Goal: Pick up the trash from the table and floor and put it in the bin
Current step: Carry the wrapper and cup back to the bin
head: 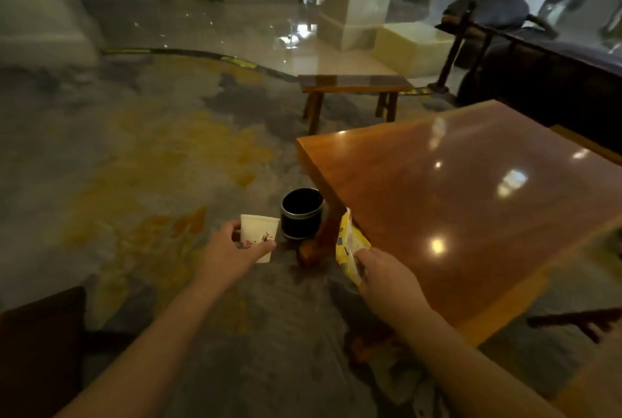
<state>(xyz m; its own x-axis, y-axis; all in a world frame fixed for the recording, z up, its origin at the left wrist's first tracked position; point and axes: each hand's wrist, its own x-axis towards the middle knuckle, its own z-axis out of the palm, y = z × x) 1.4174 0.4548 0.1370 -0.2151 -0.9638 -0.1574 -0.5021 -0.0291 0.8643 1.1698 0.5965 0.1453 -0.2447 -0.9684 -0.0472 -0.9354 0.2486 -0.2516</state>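
My left hand [232, 249] grips a white paper cup [257, 230] with a small red flower print, held upright just left of the bin. The bin [302, 212] is a small round black container with a silver band, standing on the carpet beside the table's corner leg. My right hand [387, 274] holds a crumpled yellow snack wrapper [348, 244] at the near corner of the wooden table [471, 188], a little to the right of the bin. Both hands are above the floor, close to the bin's rim.
A glossy orange-brown table fills the right side; its carved leg [323, 235] stands between the bin and wrapper. A dark wooden bench [353, 84] sits beyond the table. A dark chair [40, 333] is at the near left, a sofa [555, 81] at far right. Grey-yellow carpet covers the floor.
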